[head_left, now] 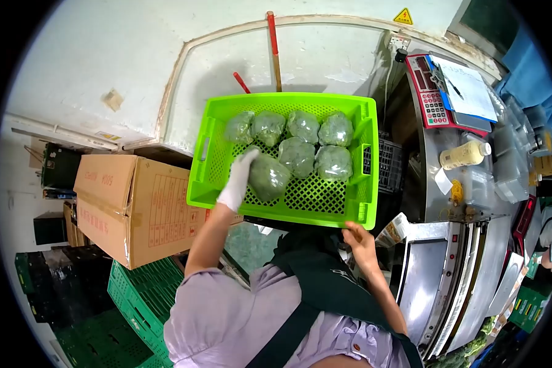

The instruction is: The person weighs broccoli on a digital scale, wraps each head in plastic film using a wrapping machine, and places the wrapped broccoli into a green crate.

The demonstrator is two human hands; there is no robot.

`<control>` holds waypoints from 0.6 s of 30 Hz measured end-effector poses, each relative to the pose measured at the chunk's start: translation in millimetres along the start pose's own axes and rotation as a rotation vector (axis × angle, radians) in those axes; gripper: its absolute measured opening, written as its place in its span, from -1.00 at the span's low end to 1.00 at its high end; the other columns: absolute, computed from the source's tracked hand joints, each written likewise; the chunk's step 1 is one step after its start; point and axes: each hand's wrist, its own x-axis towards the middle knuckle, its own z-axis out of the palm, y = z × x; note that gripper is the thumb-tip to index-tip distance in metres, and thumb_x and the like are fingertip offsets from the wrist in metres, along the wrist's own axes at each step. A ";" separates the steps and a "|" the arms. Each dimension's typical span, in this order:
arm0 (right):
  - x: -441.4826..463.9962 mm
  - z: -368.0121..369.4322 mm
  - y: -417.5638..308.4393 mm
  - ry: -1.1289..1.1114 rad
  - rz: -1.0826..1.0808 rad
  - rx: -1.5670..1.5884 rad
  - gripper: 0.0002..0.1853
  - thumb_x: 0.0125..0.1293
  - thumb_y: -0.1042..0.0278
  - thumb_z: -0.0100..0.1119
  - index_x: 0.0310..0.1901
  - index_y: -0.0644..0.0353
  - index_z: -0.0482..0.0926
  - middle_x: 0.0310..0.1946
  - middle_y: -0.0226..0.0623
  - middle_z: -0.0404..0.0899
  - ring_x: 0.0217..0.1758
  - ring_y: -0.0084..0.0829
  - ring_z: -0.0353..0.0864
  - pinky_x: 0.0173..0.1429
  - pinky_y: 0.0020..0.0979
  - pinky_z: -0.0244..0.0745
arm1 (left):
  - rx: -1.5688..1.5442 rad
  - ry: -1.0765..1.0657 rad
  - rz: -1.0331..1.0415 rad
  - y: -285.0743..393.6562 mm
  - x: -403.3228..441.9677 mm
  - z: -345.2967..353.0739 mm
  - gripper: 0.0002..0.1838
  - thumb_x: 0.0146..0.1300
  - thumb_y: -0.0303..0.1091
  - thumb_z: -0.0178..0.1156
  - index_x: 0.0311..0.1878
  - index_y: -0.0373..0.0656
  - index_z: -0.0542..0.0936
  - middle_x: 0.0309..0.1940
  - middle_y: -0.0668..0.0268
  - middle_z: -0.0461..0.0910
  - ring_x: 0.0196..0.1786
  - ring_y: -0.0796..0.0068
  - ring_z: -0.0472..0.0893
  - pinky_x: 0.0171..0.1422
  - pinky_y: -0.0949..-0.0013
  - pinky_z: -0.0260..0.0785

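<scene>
My left hand (pixel 238 178), in a white glove, grips the side of a round green vegetable wrapped in clear film (pixel 270 178). It is over the near left part of a bright green plastic crate (pixel 282 217). Several similar wrapped vegetables (pixel 335 129) sit in rows toward the crate's far side, one of them (pixel 297 157) right beside the held one. My bare right hand (pixel 360 245) is at the crate's near right corner, fingers curled against the rim. The glove and the bundle hide part of the crate floor.
To the left stands a large cardboard box (pixel 129 208) above green crates (pixel 144 306). On the right, a counter carries a red scale (pixel 432 101), a clipboard (pixel 466 89), a bottle (pixel 466 155) and clear plastic containers (pixel 509 159). A steel appliance (pixel 426 276) stands nearer.
</scene>
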 end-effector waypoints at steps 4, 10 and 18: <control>-14.4 -14.0 33.4 0.003 0.178 0.014 -0.73 0.32 0.39 0.09 0.01 0.31 0.49 -0.17 -0.29 0.58 -0.13 -0.55 0.57 -0.12 -0.57 0.44 | 0.237 0.308 -0.030 -35.5 101.8 -43.1 -0.41 -0.02 0.03 0.31 -0.08 -0.29 0.52 -0.20 0.16 0.58 -0.14 0.39 0.56 0.01 0.31 0.39; -22.3 -14.2 39.6 0.082 0.218 0.035 -0.76 0.30 0.37 0.12 -0.09 0.35 0.54 -0.27 -0.30 0.60 -0.22 -0.54 0.60 -0.21 -0.55 0.50 | 1.072 0.362 0.155 -70.8 150.1 -3.9 -0.13 -0.17 0.28 0.30 0.13 -0.16 0.40 0.09 0.05 0.43 0.06 0.06 0.51 0.12 0.16 0.36; -22.6 -10.1 44.8 0.104 0.208 -0.044 -0.78 0.28 0.35 0.14 -0.17 0.34 0.57 -0.33 -0.31 0.61 -0.29 -0.57 0.60 -0.25 -0.55 0.50 | 0.786 0.281 0.130 -83.6 161.3 -24.2 -0.16 0.22 0.33 -0.13 0.31 -0.23 0.22 0.20 -0.09 0.32 0.25 -0.03 0.33 0.33 0.17 0.13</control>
